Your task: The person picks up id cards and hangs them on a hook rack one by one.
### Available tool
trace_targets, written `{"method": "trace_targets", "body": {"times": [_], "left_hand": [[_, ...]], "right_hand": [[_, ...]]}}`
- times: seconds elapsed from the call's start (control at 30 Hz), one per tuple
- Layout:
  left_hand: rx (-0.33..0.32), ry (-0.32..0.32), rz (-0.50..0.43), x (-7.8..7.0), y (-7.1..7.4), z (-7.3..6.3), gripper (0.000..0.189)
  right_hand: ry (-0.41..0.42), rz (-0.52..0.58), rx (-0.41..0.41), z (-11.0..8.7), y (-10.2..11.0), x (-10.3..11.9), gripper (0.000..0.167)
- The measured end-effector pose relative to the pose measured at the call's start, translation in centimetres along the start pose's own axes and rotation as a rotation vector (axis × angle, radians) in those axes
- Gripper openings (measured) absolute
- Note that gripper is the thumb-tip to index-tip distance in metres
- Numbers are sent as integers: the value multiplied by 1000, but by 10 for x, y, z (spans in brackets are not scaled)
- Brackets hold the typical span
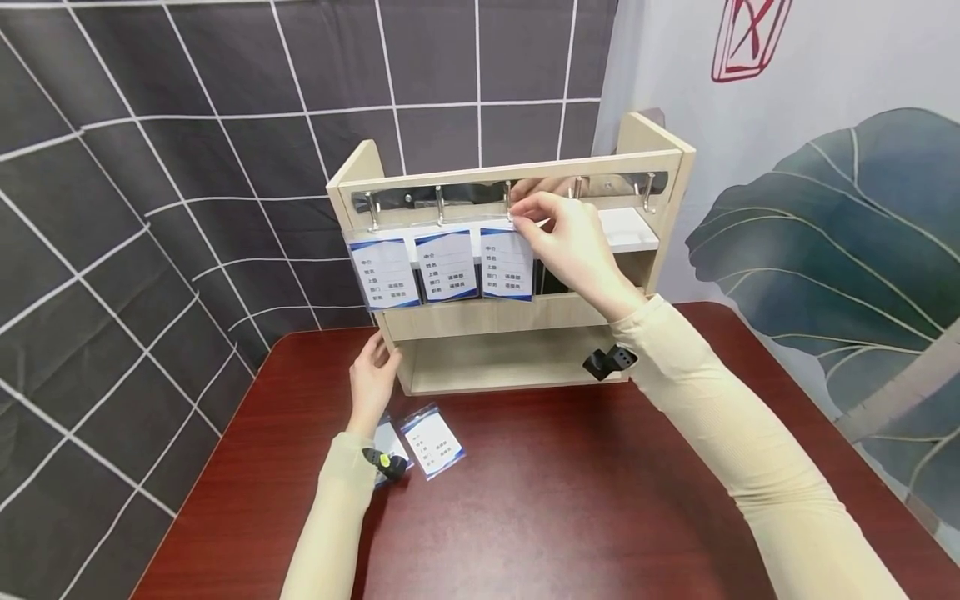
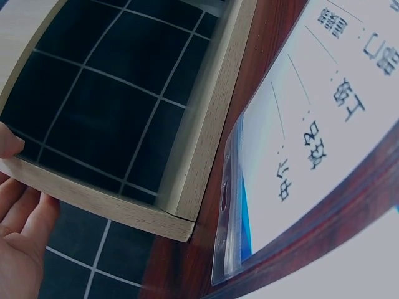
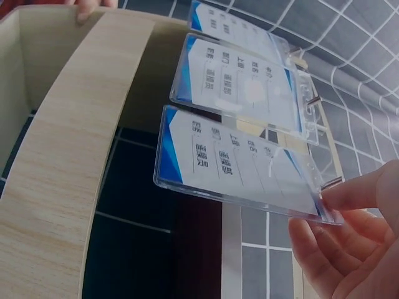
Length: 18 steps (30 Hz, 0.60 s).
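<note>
My right hand (image 1: 562,237) pinches the top edge of a clear-sleeved badge card (image 1: 507,265) at the middle hook of a wooden shelf unit (image 1: 495,317). In the right wrist view, thumb and fingers lie on either side of that card (image 3: 230,159), by the hook's tip. Two more badge cards (image 1: 447,267) (image 1: 385,273) hang from the hooks to its left. My left hand (image 1: 372,379) holds the shelf's left side panel near its lower edge; in the left wrist view, the thumb and fingers are on opposite faces of the panel (image 2: 100,199).
On the red-brown table (image 1: 540,500) lie two badge cards, one (image 1: 432,442) in plain sight and another (image 1: 390,442) partly under my left wrist. A metal hook strip (image 1: 472,194) runs along the shelf's top, with two hooks (image 1: 648,190) to the right. A tiled-pattern curtain (image 1: 225,167) hangs behind.
</note>
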<state>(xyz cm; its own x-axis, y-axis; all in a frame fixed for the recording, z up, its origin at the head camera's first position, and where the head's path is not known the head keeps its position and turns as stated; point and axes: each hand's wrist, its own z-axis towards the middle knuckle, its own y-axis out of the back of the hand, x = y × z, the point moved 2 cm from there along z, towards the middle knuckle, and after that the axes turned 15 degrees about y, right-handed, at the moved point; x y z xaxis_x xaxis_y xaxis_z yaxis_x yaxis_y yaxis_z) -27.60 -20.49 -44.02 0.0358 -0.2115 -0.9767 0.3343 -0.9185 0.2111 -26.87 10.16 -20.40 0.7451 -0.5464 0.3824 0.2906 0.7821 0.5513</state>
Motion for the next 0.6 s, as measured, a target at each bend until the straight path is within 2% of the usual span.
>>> {"method": "trace_targets", "body": {"times": [0.37, 0.6], "left_hand": [[-22, -48, 10, 3, -1, 0, 51], [8, -21, -2, 3, -1, 0, 52]], "right_hand": [[6, -15, -25, -7, 5, -2, 20], [-8, -22, -26, -17, 13, -4, 22]]}}
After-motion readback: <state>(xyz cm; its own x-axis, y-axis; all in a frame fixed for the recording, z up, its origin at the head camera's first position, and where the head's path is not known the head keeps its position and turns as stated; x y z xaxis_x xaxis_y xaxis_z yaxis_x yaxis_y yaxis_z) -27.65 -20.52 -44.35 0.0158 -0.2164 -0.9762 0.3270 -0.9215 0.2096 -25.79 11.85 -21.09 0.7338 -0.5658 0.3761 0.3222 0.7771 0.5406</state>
